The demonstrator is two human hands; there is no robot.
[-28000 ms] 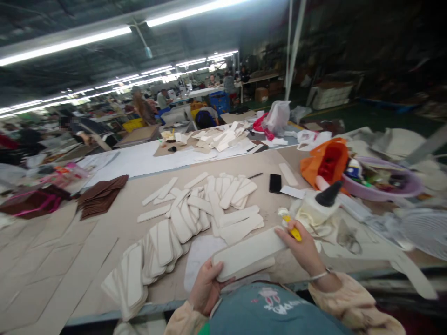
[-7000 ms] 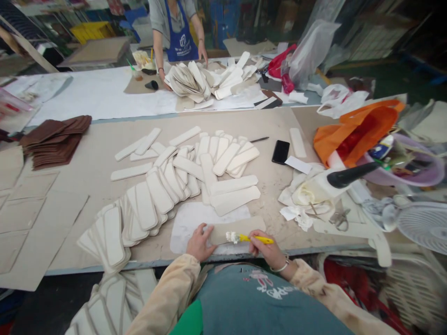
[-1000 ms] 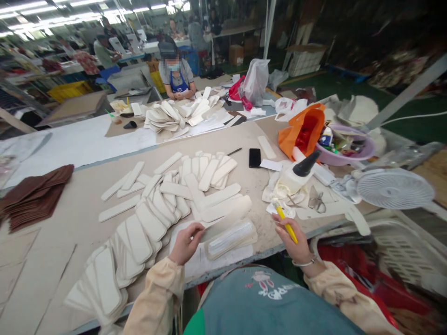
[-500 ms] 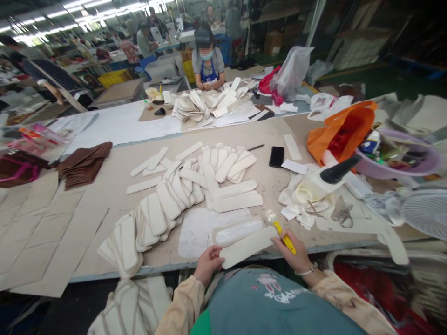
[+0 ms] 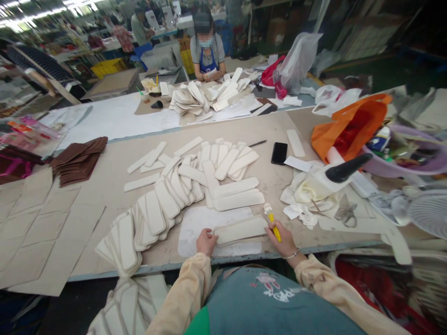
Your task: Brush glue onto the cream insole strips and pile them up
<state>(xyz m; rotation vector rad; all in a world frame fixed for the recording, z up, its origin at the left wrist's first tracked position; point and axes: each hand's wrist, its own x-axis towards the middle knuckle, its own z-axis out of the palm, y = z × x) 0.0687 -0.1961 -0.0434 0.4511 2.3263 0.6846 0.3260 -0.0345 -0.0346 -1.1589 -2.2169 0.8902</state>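
Note:
My left hand [image 5: 206, 241] pinches the left end of a long off-white strip [image 5: 240, 231] with rounded corners. The strip lies over another piece, whose lower edge peeks out, on a white sheet [image 5: 195, 223] at the table's near edge. At the strip's right end is my right hand [image 5: 282, 239], its fingers closed around a yellow-handled brush [image 5: 274, 225] while also touching the strip. White paste coats the brush tip, which points away from me. Just beyond lie two more strips [image 5: 239, 195], beside a long fanned row of strips [image 5: 153, 211].
To the right are a white bottle with a black nozzle [image 5: 344, 168], scissors [image 5: 345, 211], a phone [image 5: 279, 153] and an orange bag [image 5: 352, 123]. Brown pieces [image 5: 80, 160] are stacked at left. Across the table a co-worker [image 5: 208, 56] sits behind more strips.
Both hands have moved forward and laid the held strip down over the paste-streaked piece, now mostly covered. The brush has stayed in my right hand.

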